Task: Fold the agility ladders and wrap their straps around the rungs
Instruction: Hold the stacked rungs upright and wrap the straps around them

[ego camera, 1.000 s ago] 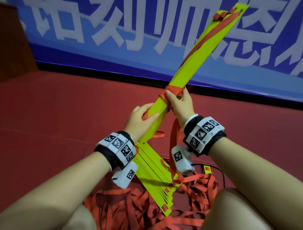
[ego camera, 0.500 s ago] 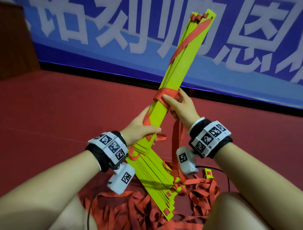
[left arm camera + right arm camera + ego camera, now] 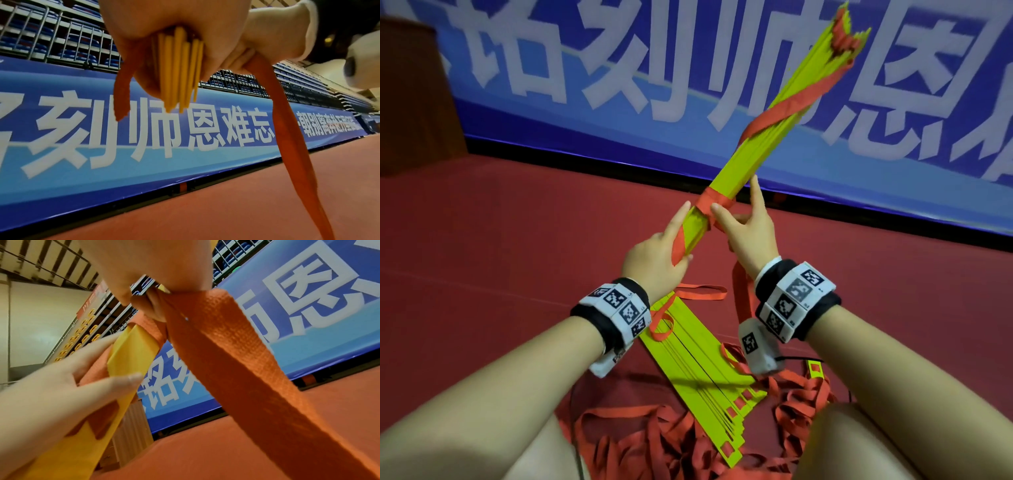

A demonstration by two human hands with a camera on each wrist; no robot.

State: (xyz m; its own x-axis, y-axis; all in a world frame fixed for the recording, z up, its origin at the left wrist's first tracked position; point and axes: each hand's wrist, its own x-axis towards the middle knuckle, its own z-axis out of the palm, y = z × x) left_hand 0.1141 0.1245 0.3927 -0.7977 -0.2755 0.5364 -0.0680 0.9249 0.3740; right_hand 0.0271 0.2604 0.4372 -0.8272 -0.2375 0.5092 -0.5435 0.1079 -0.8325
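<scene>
Step in hand was the wrap: rungs were already folded into one bundle, strap going round its middle.

Rung bundle [image 3: 753, 161] (yellow-green, stacked flat) was held off the red floor [image 3: 500, 240], slanting up and away toward the blue banner [image 3: 619, 113], its near end fanned out low between the knees. Left hand [image 3: 655, 262] was closed around the bundle just below the wrap, index finger lying along the edge, one strap run trapped under its palm. Right hand [image 3: 751, 233] was pinching the orange strap [image 3: 743, 301] against the bundle with thumb and curled fingers, index finger pointing up along the rungs; the strap hung taut from that grip down past the wrist. A wrapped band [image 3: 714, 202] sat at mid-bundle, touching the right thumb. Another strap run spiralled loosely near the far end [image 3: 791, 102]. Most of the strap lay as a loose pile [image 3: 640, 442] on the floor near the knees (plenty left to wind).

Judged progress: early in wrapping, few turns on. Next move probably needs the right hand to carry the strap around the back while the left keeps the rungs squeezed. Risk: the fanned near end splaying if grip slackens.
</scene>
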